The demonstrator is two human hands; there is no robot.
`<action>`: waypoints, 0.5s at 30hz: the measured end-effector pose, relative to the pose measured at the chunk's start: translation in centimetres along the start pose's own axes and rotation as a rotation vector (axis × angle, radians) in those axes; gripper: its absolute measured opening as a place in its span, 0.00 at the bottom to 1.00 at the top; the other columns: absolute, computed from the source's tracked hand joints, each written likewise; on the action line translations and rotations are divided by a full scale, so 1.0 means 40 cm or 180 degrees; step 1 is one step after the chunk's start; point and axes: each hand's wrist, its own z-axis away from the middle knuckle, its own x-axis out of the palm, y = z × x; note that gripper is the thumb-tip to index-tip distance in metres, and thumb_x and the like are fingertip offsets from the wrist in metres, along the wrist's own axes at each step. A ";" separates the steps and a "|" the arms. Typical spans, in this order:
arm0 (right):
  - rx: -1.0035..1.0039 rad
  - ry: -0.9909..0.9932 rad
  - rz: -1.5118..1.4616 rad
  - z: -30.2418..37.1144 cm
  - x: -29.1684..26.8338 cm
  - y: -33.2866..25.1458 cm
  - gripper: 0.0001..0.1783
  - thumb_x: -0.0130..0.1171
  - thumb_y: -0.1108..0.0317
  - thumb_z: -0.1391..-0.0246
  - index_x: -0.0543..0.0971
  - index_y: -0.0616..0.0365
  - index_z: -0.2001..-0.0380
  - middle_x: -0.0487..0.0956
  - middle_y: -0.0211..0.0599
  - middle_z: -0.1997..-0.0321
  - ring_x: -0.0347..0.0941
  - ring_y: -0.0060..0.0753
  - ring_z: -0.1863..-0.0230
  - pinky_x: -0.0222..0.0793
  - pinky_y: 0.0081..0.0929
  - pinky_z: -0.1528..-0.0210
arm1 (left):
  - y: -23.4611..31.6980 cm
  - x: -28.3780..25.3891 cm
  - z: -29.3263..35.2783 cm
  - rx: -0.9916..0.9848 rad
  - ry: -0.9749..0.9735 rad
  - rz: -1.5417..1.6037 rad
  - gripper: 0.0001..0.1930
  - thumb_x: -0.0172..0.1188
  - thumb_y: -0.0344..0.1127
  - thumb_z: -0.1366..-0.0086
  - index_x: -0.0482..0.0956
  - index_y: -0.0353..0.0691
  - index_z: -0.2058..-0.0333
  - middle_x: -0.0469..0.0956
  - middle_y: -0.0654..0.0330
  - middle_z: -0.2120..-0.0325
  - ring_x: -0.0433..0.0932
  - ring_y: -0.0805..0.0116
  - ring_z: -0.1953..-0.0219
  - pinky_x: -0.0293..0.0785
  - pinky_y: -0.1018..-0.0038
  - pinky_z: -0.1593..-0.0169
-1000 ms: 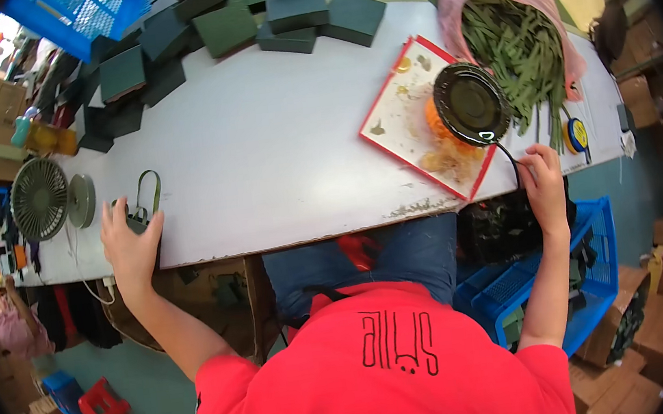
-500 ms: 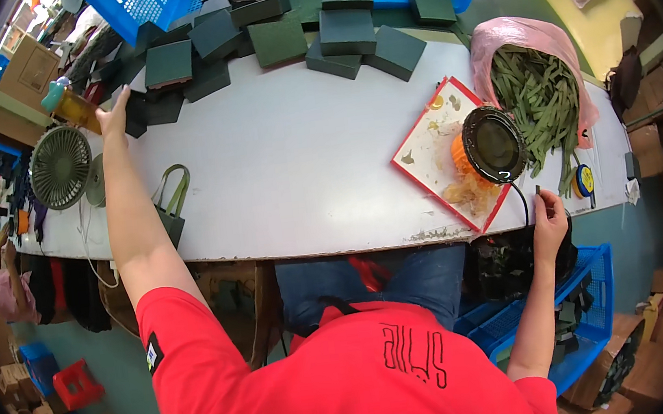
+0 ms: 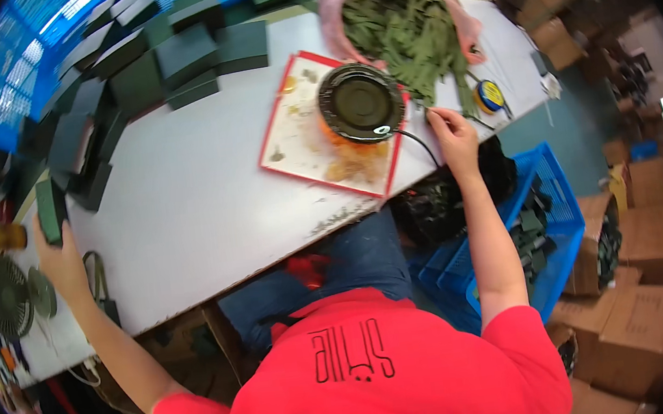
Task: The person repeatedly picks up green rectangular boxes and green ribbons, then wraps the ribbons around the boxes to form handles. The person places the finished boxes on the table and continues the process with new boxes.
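My left hand (image 3: 63,258) reaches to the far left of the table, its fingers round the near end of a dark green box (image 3: 49,208). That box stands at the edge of a pile of similar green boxes (image 3: 187,50). On the right, my right hand (image 3: 457,142) pinches what looks like the end of a small green strip between thumb and fingers. It is just below a heap of green fabric strips (image 3: 405,31) spilling from a pink bag (image 3: 335,10). Left of that hand, a black round dish (image 3: 360,101) sits above a red-edged, stained white board (image 3: 280,151).
A small green fan (image 3: 6,297) and an amber bottle (image 3: 4,236) stand at the left. A little green bag with a handle (image 3: 105,298) lies by my left wrist. A yellow-and-blue tape roll (image 3: 489,96) is right of the strips. Blue crates (image 3: 558,218) hold green pieces below right.
My view has turned to the right. My left hand, open beside the boxes before, now grasps one. My right hand has moved up beside the strips, still pinching.
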 end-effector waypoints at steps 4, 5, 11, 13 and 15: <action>0.0046 0.0175 -0.0906 -0.016 -0.013 -0.003 0.11 0.59 0.67 0.34 0.83 0.61 0.54 0.84 0.29 0.55 0.74 0.15 0.59 0.69 0.17 0.54 | 0.190 0.012 0.160 0.0872 0.0180 0.0703 0.28 0.61 0.22 0.38 0.73 0.41 0.38 0.74 0.53 0.39 0.73 0.56 0.38 0.68 0.64 0.38; -0.0004 0.0253 -0.0947 -0.020 -0.015 -0.004 0.11 0.58 0.67 0.33 0.82 0.62 0.54 0.84 0.30 0.54 0.74 0.15 0.58 0.69 0.17 0.53 | 0.227 0.020 0.193 0.1526 0.0073 0.0457 0.30 0.60 0.18 0.41 0.74 0.41 0.39 0.73 0.53 0.38 0.71 0.55 0.36 0.63 0.63 0.34; -0.0693 0.0682 -0.0415 -0.080 -0.030 -0.024 0.08 0.49 0.66 0.28 0.73 0.60 0.57 0.80 0.32 0.64 0.75 0.19 0.62 0.70 0.20 0.54 | 0.335 0.114 0.337 0.1866 -0.1332 0.0601 0.30 0.64 0.24 0.49 0.76 0.43 0.43 0.65 0.52 0.33 0.55 0.46 0.28 0.51 0.51 0.28; -0.0822 0.0820 -0.0759 -0.116 -0.042 -0.051 0.08 0.49 0.66 0.28 0.73 0.59 0.55 0.78 0.30 0.66 0.72 0.19 0.67 0.70 0.19 0.59 | 0.353 0.102 0.328 0.1744 -0.1468 0.0787 0.33 0.68 0.29 0.50 0.75 0.43 0.42 0.61 0.49 0.31 0.52 0.45 0.27 0.52 0.51 0.29; -0.0835 0.0943 -0.1104 -0.151 -0.051 -0.085 0.08 0.49 0.66 0.27 0.72 0.58 0.54 0.75 0.27 0.68 0.68 0.17 0.71 0.68 0.17 0.65 | 0.356 0.091 0.313 0.1739 -0.1498 0.0793 0.39 0.72 0.32 0.53 0.72 0.44 0.39 0.58 0.46 0.30 0.51 0.44 0.27 0.52 0.52 0.29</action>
